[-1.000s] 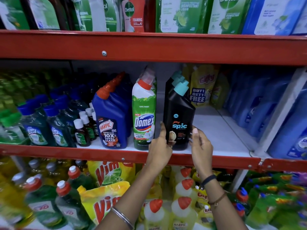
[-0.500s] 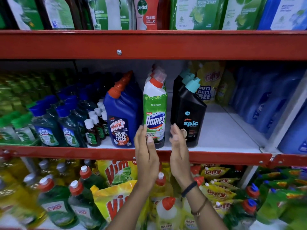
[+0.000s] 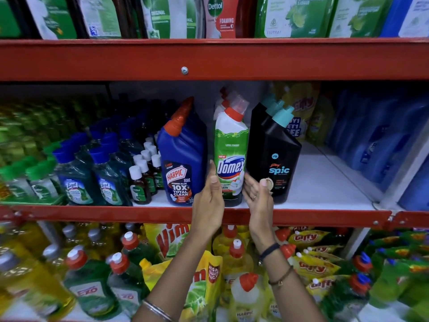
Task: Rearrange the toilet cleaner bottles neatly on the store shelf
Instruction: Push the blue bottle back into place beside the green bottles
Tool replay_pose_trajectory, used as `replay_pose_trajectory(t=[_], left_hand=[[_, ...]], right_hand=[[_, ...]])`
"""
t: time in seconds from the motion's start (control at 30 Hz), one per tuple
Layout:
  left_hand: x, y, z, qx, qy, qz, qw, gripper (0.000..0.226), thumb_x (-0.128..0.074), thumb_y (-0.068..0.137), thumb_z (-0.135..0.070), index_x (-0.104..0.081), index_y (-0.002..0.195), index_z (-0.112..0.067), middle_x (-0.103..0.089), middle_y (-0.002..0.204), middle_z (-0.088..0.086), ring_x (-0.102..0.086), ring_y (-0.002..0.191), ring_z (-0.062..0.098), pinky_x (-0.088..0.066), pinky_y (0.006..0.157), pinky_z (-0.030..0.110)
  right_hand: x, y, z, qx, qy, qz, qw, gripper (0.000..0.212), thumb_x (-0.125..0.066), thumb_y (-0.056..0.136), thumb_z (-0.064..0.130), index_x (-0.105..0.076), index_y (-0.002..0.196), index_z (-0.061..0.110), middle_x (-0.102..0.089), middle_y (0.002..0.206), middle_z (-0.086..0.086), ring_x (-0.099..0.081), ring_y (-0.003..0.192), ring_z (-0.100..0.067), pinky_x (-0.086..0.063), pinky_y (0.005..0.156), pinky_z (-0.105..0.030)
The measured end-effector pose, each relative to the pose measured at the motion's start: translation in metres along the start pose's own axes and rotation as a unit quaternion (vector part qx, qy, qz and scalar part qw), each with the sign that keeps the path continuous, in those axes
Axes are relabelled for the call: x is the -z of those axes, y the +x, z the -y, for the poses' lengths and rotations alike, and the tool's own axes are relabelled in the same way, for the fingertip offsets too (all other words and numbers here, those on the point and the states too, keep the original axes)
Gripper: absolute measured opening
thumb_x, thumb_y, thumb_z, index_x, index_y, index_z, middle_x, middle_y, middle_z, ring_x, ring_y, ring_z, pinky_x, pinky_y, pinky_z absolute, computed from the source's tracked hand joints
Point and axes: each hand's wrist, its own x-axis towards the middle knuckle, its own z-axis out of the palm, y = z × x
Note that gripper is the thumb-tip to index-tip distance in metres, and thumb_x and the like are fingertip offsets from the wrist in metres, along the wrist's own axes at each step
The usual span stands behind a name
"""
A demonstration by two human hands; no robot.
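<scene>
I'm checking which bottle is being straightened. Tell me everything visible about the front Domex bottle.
The Domex bottle is white plastic with a green "Lime Fresh" wrap, a blue Domex logo, a red collar and a clear angled cap. It stands upright at the front of the middle shelf, between the blue Harpic bottle and the black Spic bottle, with more Domex bottles behind. The left hand and right hand flank its lower body, fingers against its sides.

Shop; stocked red shelf [image 3: 209, 59]
</scene>
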Motion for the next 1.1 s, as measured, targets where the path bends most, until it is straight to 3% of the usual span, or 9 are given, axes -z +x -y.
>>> replay_pose_trajectory(t=[0.2,0.33,0.4,0.5,0.63,0.7,0.87,1.03,1.1], left_hand=[[0.003,0.002,0.006,-0.003,0.013,0.018,1.0,0.059,-0.011,0.086,-0.058,-0.007,0.143,-0.046,-0.062,0.128,0.004,-0.062,0.094,0.018,-0.048,0.084,0.028],[0.007,-0.007,0.011,-0.021,-0.04,-0.006,0.999,0.062,-0.027,0.087,-0.055,-0.025,0.144,-0.031,-0.048,0.142,-0.003,-0.046,0.119,0.002,-0.039,0.09,0.003],[0.013,-0.016,0.02,-0.039,-0.063,-0.065,0.995,0.049,-0.032,0.093,-0.05,-0.042,0.135,-0.027,-0.053,0.136,-0.006,-0.048,0.12,-0.001,-0.043,0.099,0.016],[0.029,-0.023,0.036,-0.076,-0.073,-0.179,0.978,0.037,-0.034,0.095,-0.04,-0.056,0.119,-0.024,-0.061,0.119,-0.005,-0.055,0.113,0.004,-0.048,0.095,0.029],[0.058,-0.011,0.047,-0.082,-0.078,-0.205,0.972,0.044,-0.035,0.092,-0.051,-0.039,0.132,-0.034,-0.045,0.134,-0.009,-0.043,0.123,-0.003,-0.037,0.096,0.007],[0.068,-0.001,0.05,-0.077,-0.055,-0.177,0.98,0.057,-0.029,0.088,-0.062,-0.027,0.14,-0.038,-0.033,0.139,-0.016,-0.036,0.128,-0.004,-0.031,0.099,0.006],[0.082,0.01,0.057,-0.079,-0.008,-0.087,0.993,0.062,-0.022,0.087,-0.063,-0.013,0.145,-0.042,-0.024,0.145,-0.022,-0.03,0.128,-0.011,-0.031,0.103,0.02],[0.09,0.011,0.055,-0.084,-0.014,-0.061,0.995,0.071,-0.016,0.08,-0.074,-0.012,0.143,-0.044,-0.018,0.13,-0.042,-0.019,0.109,-0.038,-0.023,0.087,-0.007],[0.091,0.012,0.056,-0.078,-0.022,-0.059,0.995,0.06,-0.019,0.086,-0.067,-0.013,0.142,-0.046,-0.023,0.134,-0.033,-0.022,0.114,-0.032,-0.028,0.097,0.0]], right_hand=[[0.0,-0.002,0.005,0.01,-0.021,-0.021,0.999,0.036,-0.024,0.098,0.037,-0.057,0.11,0.028,-0.064,0.104,0.013,-0.062,0.095,0.011,-0.049,0.083,-0.008],[-0.008,-0.019,-0.008,0.12,-0.152,-0.138,0.971,0.037,-0.035,0.094,0.037,-0.067,0.106,0.021,-0.067,0.106,0.006,-0.059,0.104,0.001,-0.049,0.088,-0.019],[-0.016,-0.03,-0.019,0.172,-0.175,-0.144,0.959,0.034,-0.036,0.094,0.033,-0.065,0.106,0.02,-0.066,0.108,0.005,-0.058,0.108,-0.006,-0.048,0.093,-0.028],[-0.038,-0.04,-0.023,0.179,-0.16,-0.052,0.969,0.036,-0.035,0.093,0.033,-0.06,0.115,0.019,-0.062,0.119,0.005,-0.053,0.116,-0.003,-0.041,0.098,-0.018],[-0.072,-0.039,-0.018,0.141,-0.14,0.031,0.98,0.046,-0.035,0.09,0.042,-0.05,0.127,0.021,-0.05,0.134,0.008,-0.041,0.123,0.012,-0.031,0.097,-0.003],[-0.082,-0.032,-0.02,0.122,-0.149,0.03,0.981,0.05,-0.033,0.088,0.049,-0.045,0.13,0.025,-0.046,0.135,0.012,-0.037,0.124,0.015,-0.03,0.099,-0.004],[-0.095,-0.022,-0.029,0.063,-0.162,0.02,0.985,0.056,-0.03,0.091,0.05,-0.036,0.14,0.025,-0.04,0.145,0.006,-0.037,0.129,0.001,-0.033,0.106,-0.014],[-0.097,-0.019,-0.035,0.06,-0.133,-0.021,0.989,0.062,-0.028,0.087,0.06,-0.045,0.135,0.025,-0.05,0.141,0.0,-0.045,0.13,-0.01,-0.039,0.109,-0.043],[-0.098,-0.02,-0.036,0.056,-0.125,-0.031,0.99,0.062,-0.029,0.086,0.061,-0.046,0.134,0.026,-0.052,0.139,-0.001,-0.047,0.129,-0.011,-0.041,0.108,-0.045]])
